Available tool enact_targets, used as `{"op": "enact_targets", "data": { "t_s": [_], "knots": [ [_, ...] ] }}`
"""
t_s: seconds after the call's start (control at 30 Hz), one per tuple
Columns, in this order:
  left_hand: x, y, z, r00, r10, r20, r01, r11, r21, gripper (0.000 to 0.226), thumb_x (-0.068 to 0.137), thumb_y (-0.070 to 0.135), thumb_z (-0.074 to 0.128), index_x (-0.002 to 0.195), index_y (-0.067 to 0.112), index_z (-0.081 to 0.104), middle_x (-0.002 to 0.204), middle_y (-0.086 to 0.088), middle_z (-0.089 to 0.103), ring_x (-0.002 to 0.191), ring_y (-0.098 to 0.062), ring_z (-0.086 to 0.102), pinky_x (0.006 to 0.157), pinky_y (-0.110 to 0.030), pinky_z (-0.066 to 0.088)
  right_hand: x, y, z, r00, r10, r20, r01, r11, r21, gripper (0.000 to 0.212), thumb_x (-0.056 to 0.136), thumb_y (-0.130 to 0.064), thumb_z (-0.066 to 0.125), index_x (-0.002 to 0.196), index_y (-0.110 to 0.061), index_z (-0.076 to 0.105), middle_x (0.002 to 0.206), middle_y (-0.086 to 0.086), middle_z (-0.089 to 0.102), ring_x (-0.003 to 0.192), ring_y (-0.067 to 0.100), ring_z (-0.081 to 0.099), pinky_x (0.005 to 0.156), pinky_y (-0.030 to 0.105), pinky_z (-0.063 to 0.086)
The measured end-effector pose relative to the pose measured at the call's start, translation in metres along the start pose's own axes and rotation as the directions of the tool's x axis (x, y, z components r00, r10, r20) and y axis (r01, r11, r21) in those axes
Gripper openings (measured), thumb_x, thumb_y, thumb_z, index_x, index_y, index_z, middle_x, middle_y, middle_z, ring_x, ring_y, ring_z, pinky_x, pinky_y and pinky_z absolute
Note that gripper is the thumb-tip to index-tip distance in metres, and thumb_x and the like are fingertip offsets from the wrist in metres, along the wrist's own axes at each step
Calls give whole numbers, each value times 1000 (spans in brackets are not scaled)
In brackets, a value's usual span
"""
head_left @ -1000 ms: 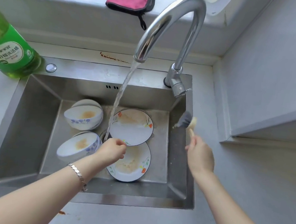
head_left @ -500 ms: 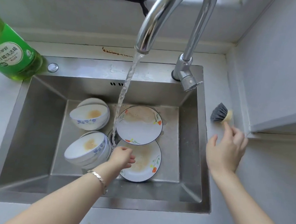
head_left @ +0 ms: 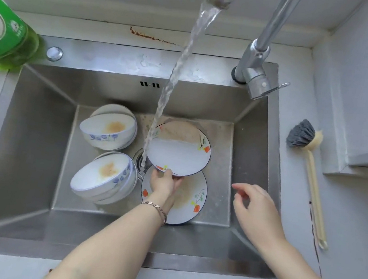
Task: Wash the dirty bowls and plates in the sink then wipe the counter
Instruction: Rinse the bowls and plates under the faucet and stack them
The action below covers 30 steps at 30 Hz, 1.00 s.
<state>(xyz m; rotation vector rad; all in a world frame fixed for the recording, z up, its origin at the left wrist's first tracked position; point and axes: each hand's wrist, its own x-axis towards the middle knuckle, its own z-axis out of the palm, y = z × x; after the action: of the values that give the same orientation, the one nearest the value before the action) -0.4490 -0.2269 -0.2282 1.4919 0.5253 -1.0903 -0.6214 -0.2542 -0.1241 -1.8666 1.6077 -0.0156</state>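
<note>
Head view: the steel sink (head_left: pixel 26 142) fills the middle of the grey table (head_left: pixel 353 232); from the tap (head_left: pixel 261 44) at 1 o'clock a stream of water (head_left: pixel 176 68) runs down to the drain (head_left: pixel 139 157), just beside the left rim of the far plate (head_left: pixel 176 154); that plate lies at the basin's centre, its far half smeared brown and its near half white, and its near edge overlaps the near plate (head_left: pixel 188 205) at 6 o'clock, which is stained brown in the middle; the left grip (head_left: pixel 163 183) pinches the far plate's near rim, thumb on top, with a bracelet (head_left: pixel 157 208) on its wrist; the right grip (head_left: pixel 256 202) hovers at 4 o'clock over the basin's right wall, its fingers loosely spread and holding nothing; at 9 o'clock two stacks of bowls lean on their sides, the far bowls (head_left: pixel 109 129) and the near bowls (head_left: pixel 101 173), each with a brown patch inside; a brush (head_left: pixel 302 136) lies on the table at 3 o'clock, bristles toward the wall, well apart from the right grip; a green bottle (head_left: pixel 5 33) stands at 10 o'clock by the sink's corner; a rusty streak (head_left: pixel 152 36) marks the table at 12 o'clock.
</note>
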Motion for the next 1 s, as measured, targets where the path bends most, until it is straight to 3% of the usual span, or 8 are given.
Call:
{"op": "enact_targets", "data": {
  "t_s": [0.23, 0.33, 0.43, 0.57, 0.73, 0.83, 0.93, 1.0],
  "knots": [
    [-72, 48, -45, 993, 36, 112, -55, 983, 177, 39, 92, -4, 42, 130, 2, 44, 118, -15, 59, 88, -30, 65, 62, -32, 59, -2, -26, -19, 991, -94, 96, 95, 995, -12, 28, 92, -11, 47, 114, -15, 63, 111, -1, 62, 111, 15, 52, 86, 21, 37],
    [-107, 82, -69, 983, 53, 173, -107, 943, 314, 26, 90, -1, 44, 113, 7, 54, 96, -16, 69, 74, -28, 70, 61, -32, 60, -7, -57, -26, 969, -223, 110, 225, 974, -10, 28, 93, -13, 47, 117, -15, 62, 113, -2, 60, 112, 15, 50, 91, 24, 38],
    [-141, 118, -89, 973, 111, 203, -190, 884, 427, 20, 90, 4, 50, 107, 9, 59, 70, -10, 71, 61, -29, 70, 53, -30, 58, -17, -94, -21, 910, -351, 222, 373, 926, -64, 35, 96, -22, 44, 130, -16, 51, 132, -3, 50, 125, 15, 40, 101, 23, 28],
    [-173, 154, -107, 953, 153, 260, -259, 857, 446, 24, 89, -3, 47, 102, 9, 61, 65, -7, 72, 57, -30, 70, 52, -32, 58, -25, -130, 7, 861, -311, 402, 410, 892, -190, 59, 99, -39, 33, 148, -11, 15, 157, 5, 12, 144, 19, 10, 114, 29, 9],
    [-186, 177, -113, 919, 189, 345, -340, 823, 456, 22, 87, -6, 44, 96, 5, 61, 62, -8, 69, 57, -28, 69, 54, -31, 58, -20, -186, 38, 854, -418, 310, 469, 876, -112, 73, 88, -58, 10, 149, -22, -6, 156, 0, -17, 143, 13, -19, 112, 31, -15],
    [-186, 188, -113, 907, 200, 371, -367, 808, 461, 24, 87, -6, 43, 96, 4, 63, 62, -9, 68, 59, -28, 69, 58, -33, 59, -23, -203, 40, 733, -602, 317, 659, 744, -110, 83, 73, -60, -6, 148, -24, -5, 152, -9, -20, 137, 3, -24, 109, 25, -20],
    [-183, 198, -119, 906, 181, 382, -356, 813, 461, 28, 86, -8, 41, 95, 3, 65, 63, -7, 69, 57, -25, 68, 56, -31, 57, -28, -183, 25, 567, -685, 458, 794, 602, -83, 71, 80, -63, -1, 142, -31, -15, 145, -17, -26, 135, 2, -28, 108, 21, -23],
    [-181, 202, -123, 905, 179, 386, -362, 801, 478, 30, 86, -10, 41, 94, 3, 67, 65, -8, 70, 54, -24, 67, 53, -30, 57, -23, -159, 12, 568, -639, 518, 795, 589, -145, 75, 74, -75, -10, 135, -35, -24, 144, -16, -30, 139, 6, -26, 110, 21, -21]
  ]
}}
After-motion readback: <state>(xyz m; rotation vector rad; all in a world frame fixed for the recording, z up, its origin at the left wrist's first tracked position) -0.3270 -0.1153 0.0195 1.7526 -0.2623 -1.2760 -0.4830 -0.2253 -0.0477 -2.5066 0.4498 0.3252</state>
